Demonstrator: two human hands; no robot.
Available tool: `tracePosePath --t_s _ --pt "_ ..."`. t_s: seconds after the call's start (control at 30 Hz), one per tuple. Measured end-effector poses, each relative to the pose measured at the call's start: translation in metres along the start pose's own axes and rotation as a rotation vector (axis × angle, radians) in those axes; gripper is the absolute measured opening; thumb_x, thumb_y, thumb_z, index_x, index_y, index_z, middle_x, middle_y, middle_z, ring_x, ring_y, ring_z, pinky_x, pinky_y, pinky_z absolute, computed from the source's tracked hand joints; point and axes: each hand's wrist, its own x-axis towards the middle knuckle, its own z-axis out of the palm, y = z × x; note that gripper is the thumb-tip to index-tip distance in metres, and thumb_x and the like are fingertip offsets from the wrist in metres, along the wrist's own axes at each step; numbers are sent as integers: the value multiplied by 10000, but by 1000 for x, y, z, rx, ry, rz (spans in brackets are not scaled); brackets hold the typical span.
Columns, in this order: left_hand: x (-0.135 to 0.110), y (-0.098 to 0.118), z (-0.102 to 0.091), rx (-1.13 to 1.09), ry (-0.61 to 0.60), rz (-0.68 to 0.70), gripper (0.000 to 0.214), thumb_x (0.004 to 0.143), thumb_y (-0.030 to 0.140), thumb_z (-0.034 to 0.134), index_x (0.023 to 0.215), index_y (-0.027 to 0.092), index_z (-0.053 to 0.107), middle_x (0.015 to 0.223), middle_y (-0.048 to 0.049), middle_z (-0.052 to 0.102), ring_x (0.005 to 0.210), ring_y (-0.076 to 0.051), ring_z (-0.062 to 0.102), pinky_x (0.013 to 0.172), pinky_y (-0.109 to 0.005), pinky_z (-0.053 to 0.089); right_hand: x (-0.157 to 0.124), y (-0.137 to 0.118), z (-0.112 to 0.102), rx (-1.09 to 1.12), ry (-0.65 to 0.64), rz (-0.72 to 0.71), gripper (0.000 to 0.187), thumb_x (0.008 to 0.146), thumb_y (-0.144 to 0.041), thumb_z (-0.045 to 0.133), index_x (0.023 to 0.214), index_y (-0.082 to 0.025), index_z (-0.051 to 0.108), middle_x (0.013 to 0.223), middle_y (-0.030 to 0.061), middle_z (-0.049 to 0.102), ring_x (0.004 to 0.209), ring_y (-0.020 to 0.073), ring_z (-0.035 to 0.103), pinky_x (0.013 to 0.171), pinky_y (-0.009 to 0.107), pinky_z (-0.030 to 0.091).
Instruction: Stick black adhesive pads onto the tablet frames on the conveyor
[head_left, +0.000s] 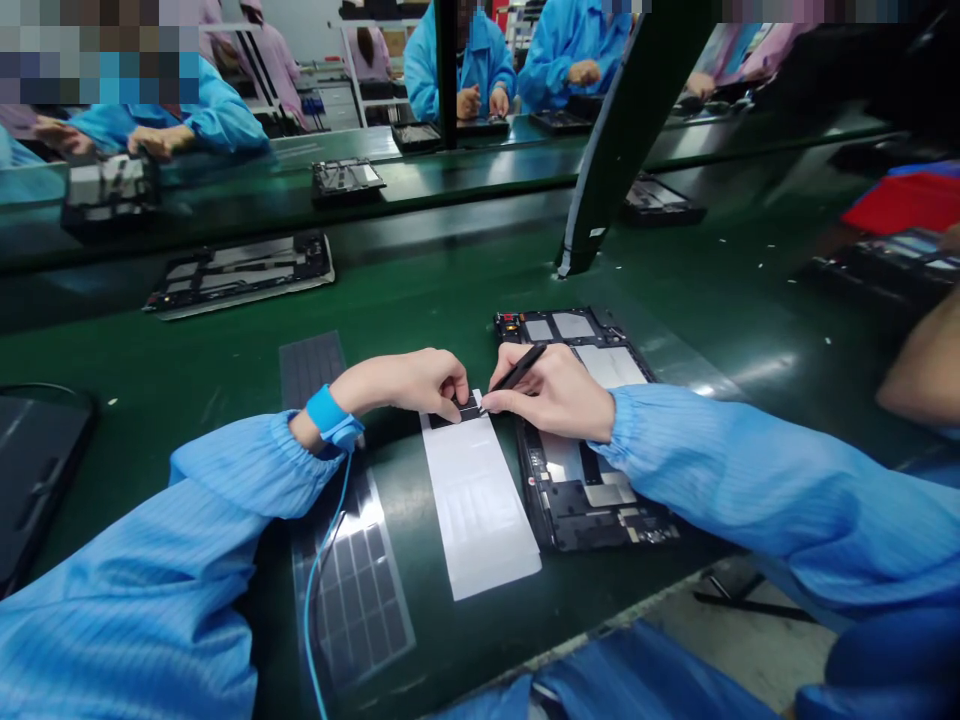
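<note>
A white backing sheet [480,505] with black strips [466,410] at its far end lies in front of me. My left hand [420,385], with a blue wrist strap [330,415] on that wrist, has its fingers curled over the strips. My right hand [551,390] is closed around black tweezers [517,370], whose tips meet the far right corner of the sheet. Partly under my right hand and forearm lies an opened tablet-like device [600,520] with its inner parts exposed.
A clear sheet of dark rectangular pieces [367,600] lies left of the white sheet. Another opened device [244,272] rests farther back on the green bench [420,280]. A dark post [622,140] rises behind my hands. Co-workers in blue sleeves [225,110] sit across; a bare forearm [926,360] shows at right.
</note>
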Motion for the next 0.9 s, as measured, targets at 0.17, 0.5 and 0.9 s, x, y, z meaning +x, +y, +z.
tracePosePath --t_s 0.17,0.5,0.9 --pt "0 0 0 18 1 3 151 676 244 611 791 147 595 608 29 503 539 -103 448 475 -188 312 -1 0 -2 29 2 -15 166 706 -256 650 672 -152 526 603 -10 577 510 86 525 460 194 404" --pt "2 1 0 35 13 4 150 675 246 627 783 143 614 628 21 529 543 -108 457 479 -202 300 2 -1 1 -30 2 -1 177 726 -281 647 672 -143 550 612 17 599 542 116 573 495 215 435" --pt "-5 -1 4 23 25 -88 248 693 316 609 872 145 586 697 4 558 602 -127 495 507 -202 348 -3 -6 1 -33 81 -74 196 736 -251 636 621 -133 530 584 8 575 523 112 595 456 199 446"
